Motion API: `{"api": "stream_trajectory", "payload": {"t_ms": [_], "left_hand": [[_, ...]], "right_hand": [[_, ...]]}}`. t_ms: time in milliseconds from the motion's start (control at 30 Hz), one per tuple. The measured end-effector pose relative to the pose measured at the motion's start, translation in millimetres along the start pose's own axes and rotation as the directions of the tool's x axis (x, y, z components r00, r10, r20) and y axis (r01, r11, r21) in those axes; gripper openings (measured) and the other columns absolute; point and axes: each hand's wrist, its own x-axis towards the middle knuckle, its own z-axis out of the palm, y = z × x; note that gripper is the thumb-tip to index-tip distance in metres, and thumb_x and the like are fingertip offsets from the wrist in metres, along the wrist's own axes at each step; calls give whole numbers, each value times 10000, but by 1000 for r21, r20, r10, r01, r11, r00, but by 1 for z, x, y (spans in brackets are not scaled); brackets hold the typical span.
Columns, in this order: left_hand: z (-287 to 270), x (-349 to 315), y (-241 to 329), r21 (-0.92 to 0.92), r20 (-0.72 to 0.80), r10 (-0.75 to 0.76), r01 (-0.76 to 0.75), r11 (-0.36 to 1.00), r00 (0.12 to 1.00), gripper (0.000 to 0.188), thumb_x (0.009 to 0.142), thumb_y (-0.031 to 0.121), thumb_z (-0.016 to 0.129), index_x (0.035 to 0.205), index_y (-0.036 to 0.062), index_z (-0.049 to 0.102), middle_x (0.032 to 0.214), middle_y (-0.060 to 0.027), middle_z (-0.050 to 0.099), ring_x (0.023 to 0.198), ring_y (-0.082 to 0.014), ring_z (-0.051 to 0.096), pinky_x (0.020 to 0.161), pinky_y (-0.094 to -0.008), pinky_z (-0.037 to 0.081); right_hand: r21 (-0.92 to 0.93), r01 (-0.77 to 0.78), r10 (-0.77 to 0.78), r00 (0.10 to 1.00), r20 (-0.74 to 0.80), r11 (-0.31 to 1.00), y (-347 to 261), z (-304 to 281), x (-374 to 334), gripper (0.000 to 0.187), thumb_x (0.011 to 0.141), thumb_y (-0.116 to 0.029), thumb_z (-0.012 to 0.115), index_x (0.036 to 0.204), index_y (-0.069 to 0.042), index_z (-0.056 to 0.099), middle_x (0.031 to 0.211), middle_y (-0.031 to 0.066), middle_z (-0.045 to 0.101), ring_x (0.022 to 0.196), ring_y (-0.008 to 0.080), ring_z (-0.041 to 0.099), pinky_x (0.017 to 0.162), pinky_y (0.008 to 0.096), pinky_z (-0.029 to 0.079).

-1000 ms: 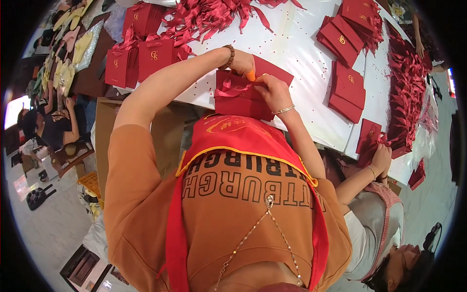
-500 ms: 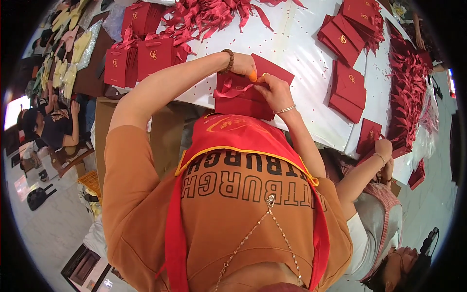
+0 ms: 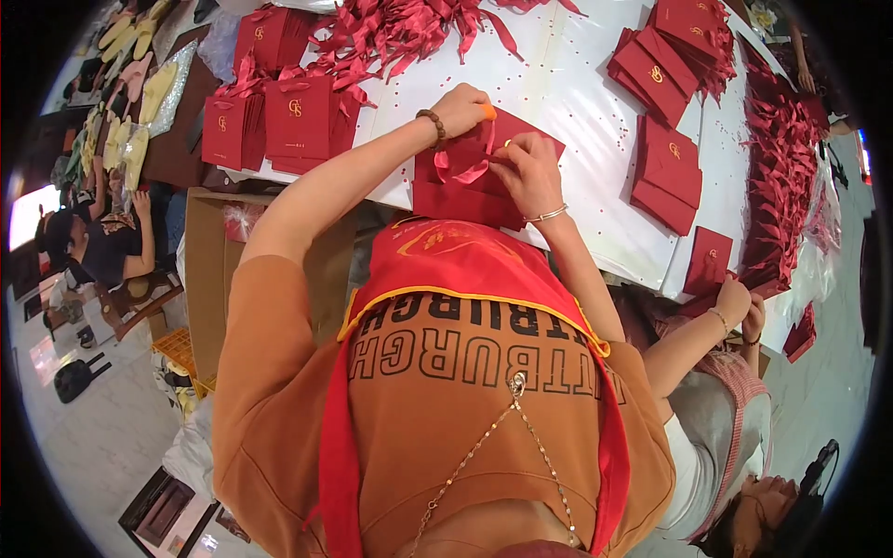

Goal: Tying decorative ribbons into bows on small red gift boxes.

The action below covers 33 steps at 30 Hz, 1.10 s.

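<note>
Flat on the white table in front of me lies a dark red paper gift bag (image 3: 451,203). My left hand (image 3: 462,113), with an orange cover on a fingertip, pinches a red ribbon (image 3: 468,174) above the bag's far side. The ribbon hangs down from that fingertip and loops over the bag. Lower and to the right, my right hand (image 3: 534,179) holds another part of the ribbon between thumb and fingers. It has a yellow cover on a fingertip. Part of the bag is hidden under my hands.
Red bags (image 3: 298,119) stand upright at the left, below a heap of ribbons (image 3: 395,33). More bags (image 3: 667,172) lie stacked at the right, near a long row of ribboned bags (image 3: 770,177). A co-worker's hands (image 3: 735,302) handle a bag at the table edge. An open cardboard box (image 3: 209,279) sits lower left.
My left hand has moved up and away from my right hand, drawing the ribbon upward. My right hand stays nearly in place. The co-worker's hand has shifted slightly down from the small bag.
</note>
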Motion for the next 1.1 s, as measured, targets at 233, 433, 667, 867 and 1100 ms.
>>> {"api": "stream_trajectory", "payload": {"t_ms": [233,433,667,867,1100], "left_hand": [[12,4,19,86,-138,5,7,996,990,175,742,154,501,809,12,579,726,-169,550,721,-278,552,686,-342,432],[-44,20,27,-677,-13,-164,112,727,986,155,831,87,470,729,8,555,659,-17,504,521,-70,379,490,-209,342],[-13,-18,-17,-905,183,-66,195,378,981,254,854,170,513,1075,47,500,977,-86,570,779,-158,545,672,-264,462],[22,-52,18,-887,263,-60,266,377,963,343,838,150,545,1152,61,438,970,-76,562,822,-148,556,701,-275,481],[13,-38,-18,-353,-89,-335,285,891,938,546,771,224,631,1186,55,319,767,-111,580,600,-220,573,566,-333,475]], "right_hand": [[354,-288,233,954,191,890,12,9,-12,249,699,-59,649,932,-44,564,756,93,553,678,261,528,625,331,434],[516,-295,193,951,244,804,13,-4,-12,214,707,-49,659,896,-31,559,752,41,546,647,145,528,624,266,431],[944,-307,340,906,251,123,12,-8,-8,241,728,39,635,904,-81,523,893,7,536,721,95,527,674,237,462],[926,-374,361,872,330,57,36,7,-7,162,791,-4,576,924,-76,518,882,23,546,715,115,539,650,249,473],[848,-502,802,571,178,169,50,-10,-6,274,856,-274,519,1008,-46,520,889,35,549,697,117,536,623,241,449]]}}
